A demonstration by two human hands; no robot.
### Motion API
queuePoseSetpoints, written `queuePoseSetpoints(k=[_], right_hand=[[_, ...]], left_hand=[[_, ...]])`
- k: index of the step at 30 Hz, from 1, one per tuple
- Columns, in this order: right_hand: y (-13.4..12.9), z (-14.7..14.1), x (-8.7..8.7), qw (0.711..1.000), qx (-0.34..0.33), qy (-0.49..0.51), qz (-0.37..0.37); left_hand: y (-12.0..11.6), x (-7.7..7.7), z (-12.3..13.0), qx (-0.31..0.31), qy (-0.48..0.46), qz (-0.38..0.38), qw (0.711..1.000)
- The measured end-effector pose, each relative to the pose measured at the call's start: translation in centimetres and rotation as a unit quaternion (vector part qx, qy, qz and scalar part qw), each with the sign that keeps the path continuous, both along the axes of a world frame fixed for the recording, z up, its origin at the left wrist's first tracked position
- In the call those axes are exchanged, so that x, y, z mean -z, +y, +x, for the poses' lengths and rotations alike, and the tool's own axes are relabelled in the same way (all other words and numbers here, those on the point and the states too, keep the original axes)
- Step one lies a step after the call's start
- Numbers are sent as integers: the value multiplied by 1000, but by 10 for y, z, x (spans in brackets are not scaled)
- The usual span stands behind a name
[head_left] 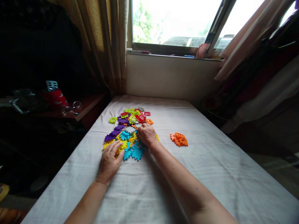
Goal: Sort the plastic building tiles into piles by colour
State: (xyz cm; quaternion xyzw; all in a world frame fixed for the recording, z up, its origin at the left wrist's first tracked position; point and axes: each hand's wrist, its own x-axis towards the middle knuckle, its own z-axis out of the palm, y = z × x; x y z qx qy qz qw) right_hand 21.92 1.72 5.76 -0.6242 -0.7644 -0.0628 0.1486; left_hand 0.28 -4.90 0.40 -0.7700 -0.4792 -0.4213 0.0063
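Observation:
A spread pile of flat, toothed plastic pieces lies on the white cloth, with purple pieces (113, 134) at its left, blue ones (137, 152) at the near side and red ones (140, 118) toward the back. My left hand (110, 160) rests at the near left edge, its fingers apart over yellow pieces (121, 147). Over the pile's right side, my right hand (146, 133) has its fingers bent down and together; what they hold, if anything, is hidden. A small heap of orange pieces (179, 139) sits apart to the right.
The white cloth (210, 174) covers a wide table. At the left, a dark side table (90, 107) bears a red container (55, 98), eyeglasses (72, 107) and a glass jug. A window is behind, curtains (112, 46) hang at the left, and clothes hang at the right.

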Motion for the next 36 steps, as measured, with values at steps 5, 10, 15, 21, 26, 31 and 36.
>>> queuePoseSetpoints(k=[5, 10, 15, 21, 26, 31, 36], right_hand=[[-5, 15, -3, 997, 21, 65, 30], [-21, 63, -1, 953, 63, 283, 83], [-25, 139, 6, 866, 130, 482, 38], [-32, 180, 9, 765, 188, 614, -50], [-31, 149, -7, 736, 183, 646, -90], [-33, 105, -23, 761, 92, 635, -101], [-38, 74, -25, 766, 14, 632, -119]], left_hand=[[-2, -1, 0, -5, -8, -9, 1000], [-4, -5, 0, -1, -17, -13, 1000], [-7, -16, -6, -13, -61, -29, 998], [-8, -27, -14, -58, -72, -2, 996], [-13, -45, 8, -17, -2, 58, 998], [-7, -62, 66, 37, 28, -52, 998], [12, -61, 109, 61, -81, -206, 973]])
